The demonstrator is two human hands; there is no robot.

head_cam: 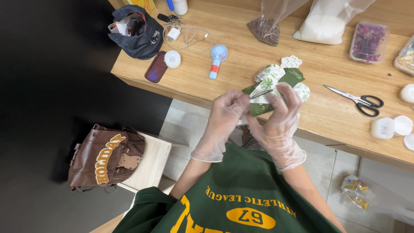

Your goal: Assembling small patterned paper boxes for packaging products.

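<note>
A small green-and-white leaf-print fabric pouch [264, 102], judged light, soft and floppy, is held above the bench [241, 69] edge. It is pinched by both gloved hands, the left hand [224, 116] and the right hand [282, 118], and is best gripped along its edges.

Bright even light, sharp, dark left

My left hand [224, 114] and right hand [280, 118], both in clear gloves, meet before my chest, forearms bent inward, fingers [290, 92] curled and pinching, left thumb tucked under.
</note>
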